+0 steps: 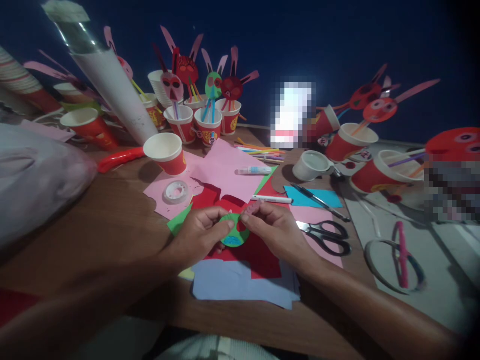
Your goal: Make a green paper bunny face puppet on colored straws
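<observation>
A green paper disc [233,242] with a blue scribbled patch and a red spot is pinched at its left edge by my left hand [200,231], thumb on top. At the disc's upper right edge, my right hand [277,226] closes thumb and fingers on a small pink paper piece [254,206]. Its exact shape is partly hidden by the fingers. Beneath both hands lie red paper [262,260] and pale blue-white paper sheets [225,285]. Black-handled scissors [330,237] rest right of my right hand, on pink paper.
Pink paper [230,167] bears a glue stick [255,171]. Nearby are a white marker [272,199], a tape roll [176,192], a paper cup [165,152], a pen [318,201], and a white mug [311,166]. Cups holding paper animal faces [213,85] line the back. A plastic bag [37,180] sits left.
</observation>
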### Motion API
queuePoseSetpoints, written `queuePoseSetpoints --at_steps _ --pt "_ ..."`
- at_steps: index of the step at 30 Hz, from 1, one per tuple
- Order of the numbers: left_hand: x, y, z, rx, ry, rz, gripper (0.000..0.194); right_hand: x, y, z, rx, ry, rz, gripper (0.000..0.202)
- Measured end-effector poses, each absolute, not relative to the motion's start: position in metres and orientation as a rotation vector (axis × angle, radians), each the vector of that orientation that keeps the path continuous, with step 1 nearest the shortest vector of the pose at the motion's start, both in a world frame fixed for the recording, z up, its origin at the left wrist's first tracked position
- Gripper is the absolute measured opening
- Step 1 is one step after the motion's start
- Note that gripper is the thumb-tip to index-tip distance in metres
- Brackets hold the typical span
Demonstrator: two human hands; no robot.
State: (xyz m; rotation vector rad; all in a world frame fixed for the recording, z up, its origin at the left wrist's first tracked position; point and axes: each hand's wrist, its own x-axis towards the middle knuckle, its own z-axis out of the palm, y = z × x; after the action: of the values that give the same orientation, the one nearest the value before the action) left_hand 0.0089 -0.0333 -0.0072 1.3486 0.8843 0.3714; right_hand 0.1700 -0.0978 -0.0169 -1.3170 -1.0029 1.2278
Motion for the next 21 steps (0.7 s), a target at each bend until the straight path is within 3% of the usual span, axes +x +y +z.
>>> queuePoseSetpoints --at_steps 16,21 --pt "0.0097 -0.0297 -0.0120 1.244 0.890 0.416 0.022 0.1731 -0.0990 -0.0175 -1.279 -1.023 1.246 0.027" --pt "0.0080 -0.0282 -0.0143 1.193 0.889 0.410 0.022 0.1723 -0.0980 -0.0195 -1.286 -0.969 1.275 0.023"
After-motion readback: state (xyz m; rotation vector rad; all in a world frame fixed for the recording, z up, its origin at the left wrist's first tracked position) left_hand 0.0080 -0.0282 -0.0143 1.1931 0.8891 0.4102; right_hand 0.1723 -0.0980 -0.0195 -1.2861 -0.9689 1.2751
